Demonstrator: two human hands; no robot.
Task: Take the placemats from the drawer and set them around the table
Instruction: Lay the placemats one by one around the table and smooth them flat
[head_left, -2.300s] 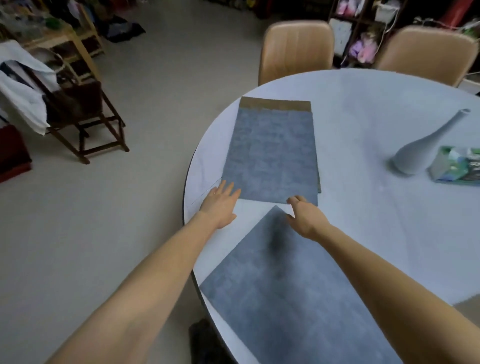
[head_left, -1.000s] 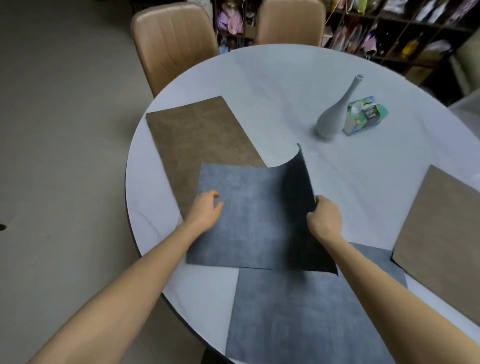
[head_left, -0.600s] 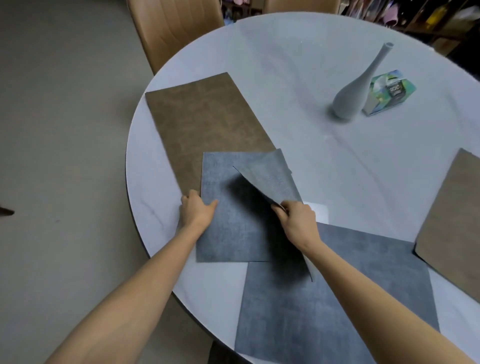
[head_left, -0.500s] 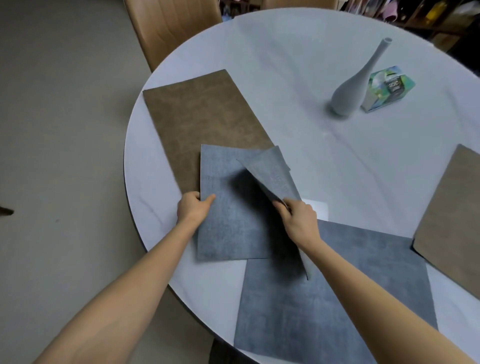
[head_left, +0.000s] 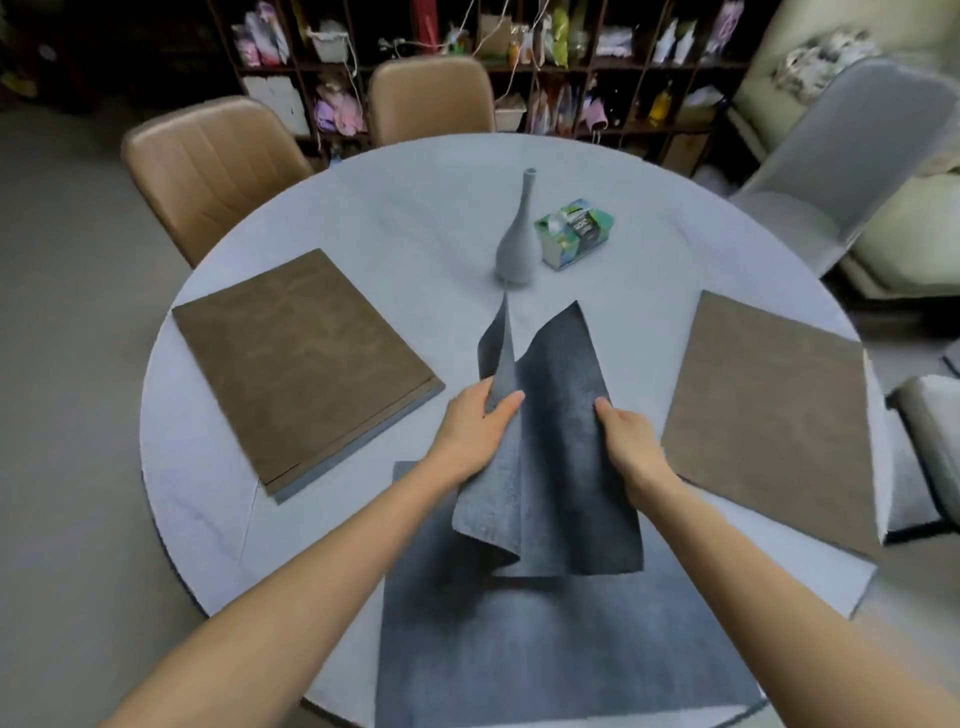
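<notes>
Here, both hands (head_left: 550, 431) lifting grey placemat (head_left: 550, 467)

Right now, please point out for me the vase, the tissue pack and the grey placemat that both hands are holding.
vase (head_left: 515, 255): head view, on its round lower body.
tissue pack (head_left: 575, 233): head view, on its green top face.
grey placemat (head_left: 558, 447): head view, on the lifted middle between the hands.
</notes>
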